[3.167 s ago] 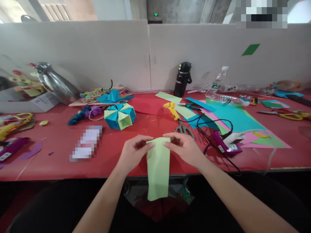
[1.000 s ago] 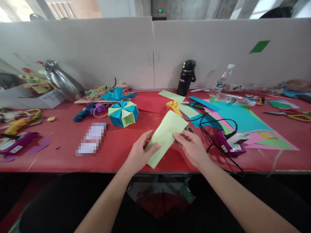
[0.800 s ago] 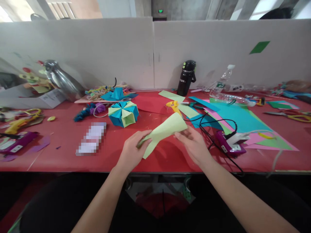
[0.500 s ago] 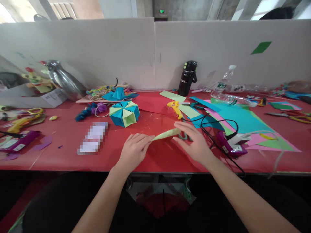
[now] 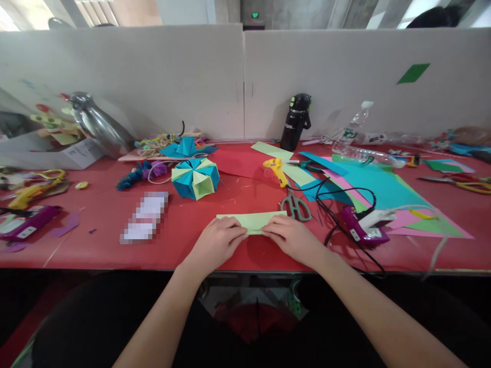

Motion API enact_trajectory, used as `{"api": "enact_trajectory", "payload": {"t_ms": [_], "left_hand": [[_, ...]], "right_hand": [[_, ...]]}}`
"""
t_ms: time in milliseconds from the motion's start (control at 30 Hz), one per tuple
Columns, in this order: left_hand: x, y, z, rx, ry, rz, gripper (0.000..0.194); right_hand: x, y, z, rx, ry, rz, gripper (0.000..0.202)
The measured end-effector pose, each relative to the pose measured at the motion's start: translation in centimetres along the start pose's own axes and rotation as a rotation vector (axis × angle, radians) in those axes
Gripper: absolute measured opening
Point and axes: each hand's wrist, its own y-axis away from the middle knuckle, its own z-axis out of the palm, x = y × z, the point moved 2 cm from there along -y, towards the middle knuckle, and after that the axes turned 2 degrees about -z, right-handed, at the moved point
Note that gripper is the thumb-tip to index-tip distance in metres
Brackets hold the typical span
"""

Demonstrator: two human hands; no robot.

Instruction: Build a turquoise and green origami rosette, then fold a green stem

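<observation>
Red table point(image 5: 95, 225) with grey partition panels point(image 5: 153, 76) behind it, and craft stuff scattered all over. Near the front edge lies a pale green paper strip point(image 5: 253, 221), flat on the table and running left to right. The left hand point(image 5: 217, 245) sits on its left part, fingers loosely curled with the tips pressing down on the paper. The right hand point(image 5: 293, 239) does the same on the right part, fingertips flat against the near edge, so neither one is really pinching or lifting anything. Just beyond the strip's right end are grey-handled scissors point(image 5: 295, 207), and further back a yellow glue gun point(image 5: 276, 170). A blue and green folded paper piece point(image 5: 195, 178) sits back left, well apart from the strip.
</observation>
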Motion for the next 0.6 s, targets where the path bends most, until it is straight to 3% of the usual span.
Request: {"api": "enact_trajectory", "payload": {"t_ms": [600], "left_hand": [[0.1, -0.4, 0.33, -0.087, -0.007, -0.053, 0.026]], "right_hand": [[-0.31, -0.26, 0.56, -0.031, 0.071, 0.004, 0.021]]}}
